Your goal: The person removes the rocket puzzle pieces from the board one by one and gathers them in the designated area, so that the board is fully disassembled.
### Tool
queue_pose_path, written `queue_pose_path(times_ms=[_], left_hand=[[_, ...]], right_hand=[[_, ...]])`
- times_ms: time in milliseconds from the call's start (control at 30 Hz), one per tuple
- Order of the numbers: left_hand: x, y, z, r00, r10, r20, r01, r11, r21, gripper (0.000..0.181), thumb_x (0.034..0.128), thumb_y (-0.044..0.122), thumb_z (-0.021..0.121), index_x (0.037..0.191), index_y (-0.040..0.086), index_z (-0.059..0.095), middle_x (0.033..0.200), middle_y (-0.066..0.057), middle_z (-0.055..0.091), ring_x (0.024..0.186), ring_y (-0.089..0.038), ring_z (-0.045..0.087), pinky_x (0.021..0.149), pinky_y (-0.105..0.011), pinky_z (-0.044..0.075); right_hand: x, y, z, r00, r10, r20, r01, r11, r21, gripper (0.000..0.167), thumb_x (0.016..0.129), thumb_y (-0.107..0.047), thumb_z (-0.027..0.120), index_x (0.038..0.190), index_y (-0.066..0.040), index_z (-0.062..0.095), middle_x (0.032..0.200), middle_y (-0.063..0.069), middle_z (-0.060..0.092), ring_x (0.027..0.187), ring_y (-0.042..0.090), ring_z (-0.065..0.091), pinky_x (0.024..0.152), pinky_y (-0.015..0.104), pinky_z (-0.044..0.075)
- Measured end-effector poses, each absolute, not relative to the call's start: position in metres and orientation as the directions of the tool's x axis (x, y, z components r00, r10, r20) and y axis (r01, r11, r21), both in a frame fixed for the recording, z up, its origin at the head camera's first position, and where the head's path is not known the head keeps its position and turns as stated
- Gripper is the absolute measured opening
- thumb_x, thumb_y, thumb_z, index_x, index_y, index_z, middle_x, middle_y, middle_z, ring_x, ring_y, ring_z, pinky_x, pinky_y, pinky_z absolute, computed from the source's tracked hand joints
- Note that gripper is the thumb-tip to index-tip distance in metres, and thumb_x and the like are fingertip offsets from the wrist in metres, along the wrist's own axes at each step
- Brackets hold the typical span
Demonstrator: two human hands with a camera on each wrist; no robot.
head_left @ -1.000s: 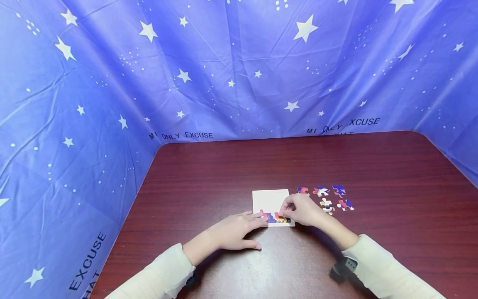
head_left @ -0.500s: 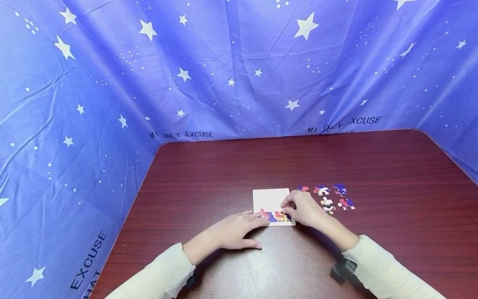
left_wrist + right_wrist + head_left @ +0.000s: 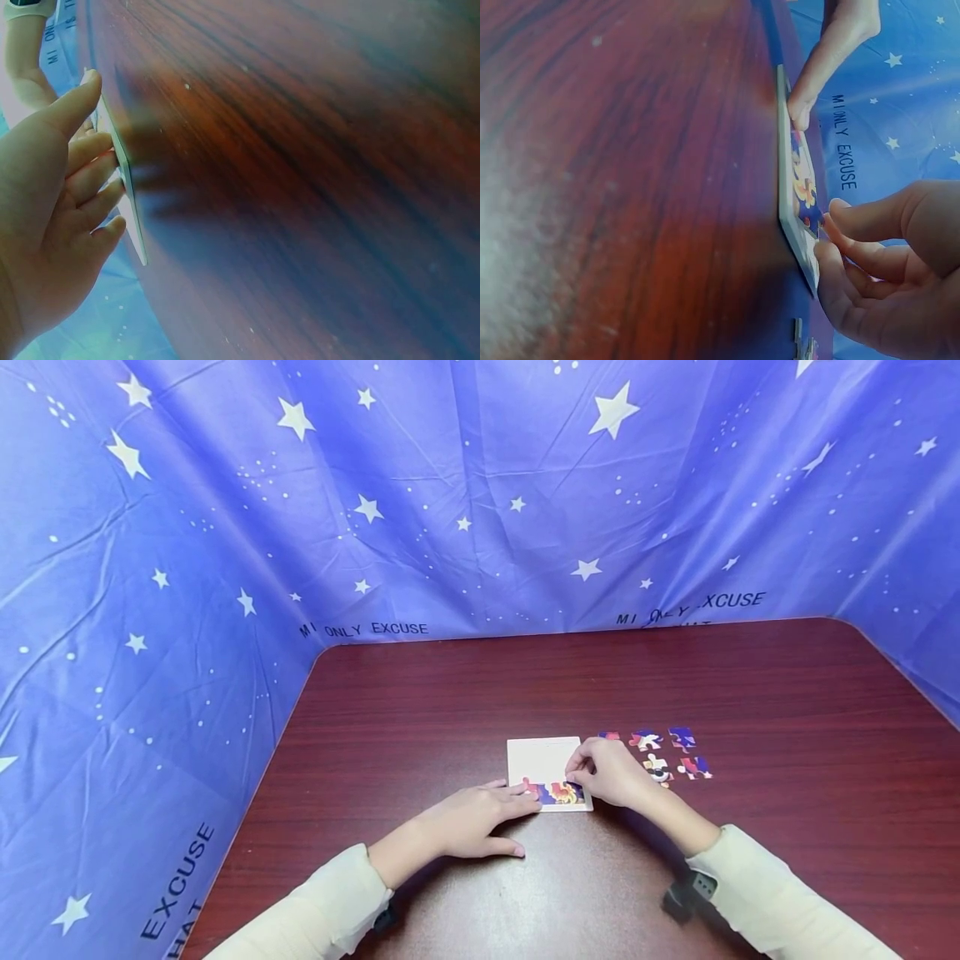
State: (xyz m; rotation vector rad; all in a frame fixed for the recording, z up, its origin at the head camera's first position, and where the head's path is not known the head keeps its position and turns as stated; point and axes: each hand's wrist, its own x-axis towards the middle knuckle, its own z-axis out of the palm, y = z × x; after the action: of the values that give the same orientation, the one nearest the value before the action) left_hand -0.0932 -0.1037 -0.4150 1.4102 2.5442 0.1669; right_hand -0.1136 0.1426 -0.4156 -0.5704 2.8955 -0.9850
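A white puzzle board lies on the table, with joined jigsaw pieces in red, yellow and blue along its near edge. My left hand rests flat with straight fingers on the board's near left corner, covering part of the pieces. My right hand is at the board's right side, thumb and fingers curled. In the right wrist view its thumb and fingertips pinch at a dark-blue and red puzzle piece by the board's edge; the fingers partly hide it. The left wrist view shows my left fingers along the board's edge.
Several loose puzzle pieces lie on the table right of the board, one partly behind my right hand. The dark red wooden table reaches to a blue star-patterned curtain at the back and sides.
My right hand has shifted slightly up and to the right, uncovering more of the yellow and blue pieces at the board's near right corner. My left hand stays in place.
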Motion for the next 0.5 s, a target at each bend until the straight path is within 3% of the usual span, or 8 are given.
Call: queue_pose_path(times_ms=[500], left_hand=[[-0.0917, -0.1021, -0.4139, -0.526, 0.839, -0.143, 0.811, 0.545, 0.213, 0.061, 0.0912, 0.049, 0.059, 0.143, 0.019, 0.047, 0.148, 0.0, 0.048, 0.141, -0.012, 0.04, 0.121, -0.032, 0.029]], right_hand=[[-0.1127, 0.1491, -0.4152, -0.93, -0.367, 0.03, -0.276, 0.642, -0.715, 0.004, 0.082, -0.007, 0.071, 0.081, -0.003, 0.069, 0.072, 0.002, 0.069, 0.064, 0.002, 0.058, 0.06, 0.016, 0.048]])
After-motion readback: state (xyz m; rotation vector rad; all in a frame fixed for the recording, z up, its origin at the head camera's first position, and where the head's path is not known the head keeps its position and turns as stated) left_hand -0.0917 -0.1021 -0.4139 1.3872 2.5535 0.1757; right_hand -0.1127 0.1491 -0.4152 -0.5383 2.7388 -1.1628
